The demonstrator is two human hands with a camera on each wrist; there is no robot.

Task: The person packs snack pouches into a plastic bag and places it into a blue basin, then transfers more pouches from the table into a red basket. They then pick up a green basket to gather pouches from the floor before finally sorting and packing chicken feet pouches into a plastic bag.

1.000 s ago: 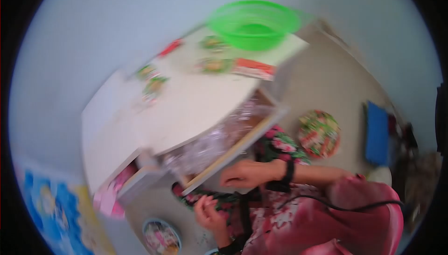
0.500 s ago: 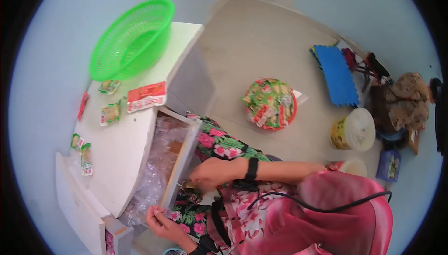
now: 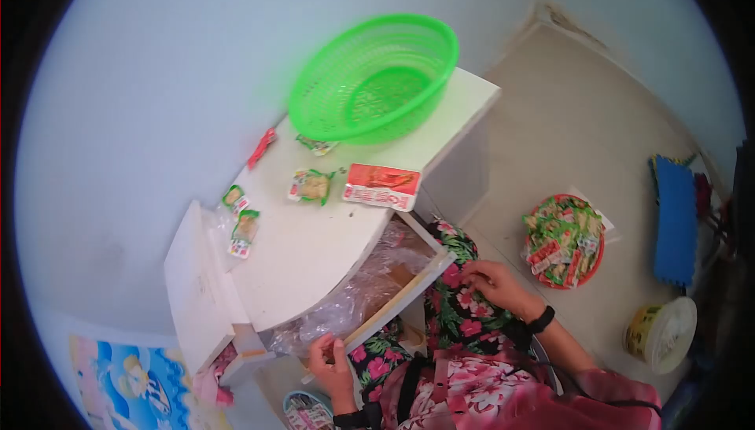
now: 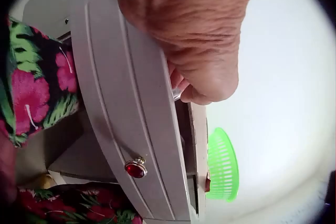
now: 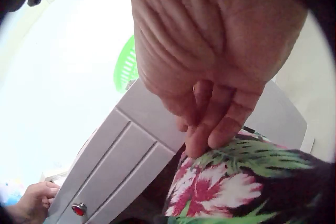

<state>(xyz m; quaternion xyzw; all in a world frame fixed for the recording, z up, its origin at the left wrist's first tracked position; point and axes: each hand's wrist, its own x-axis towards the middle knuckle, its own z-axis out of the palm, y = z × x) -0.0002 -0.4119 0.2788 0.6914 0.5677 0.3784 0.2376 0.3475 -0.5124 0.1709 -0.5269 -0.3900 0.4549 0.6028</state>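
White counter point(image 3: 291, 273) above an open drawer point(image 3: 405, 297): left grip point(image 3: 334, 375) curls over its rim, right grip point(image 3: 507, 292) loosely bent, seemingly empty; bulging plastic point(image 3: 342, 304) (crinkly stuff) could jam closing.

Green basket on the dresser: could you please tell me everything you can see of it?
The green basket looks like plastic: a wide, round bowl with a smooth rim, slotted walls and a patterned, pierced base. It sits mouth up, apparently empty, at one end of the white dresser top. A small packet pokes out by its side; whether they touch is unclear. Neither hand touches it.
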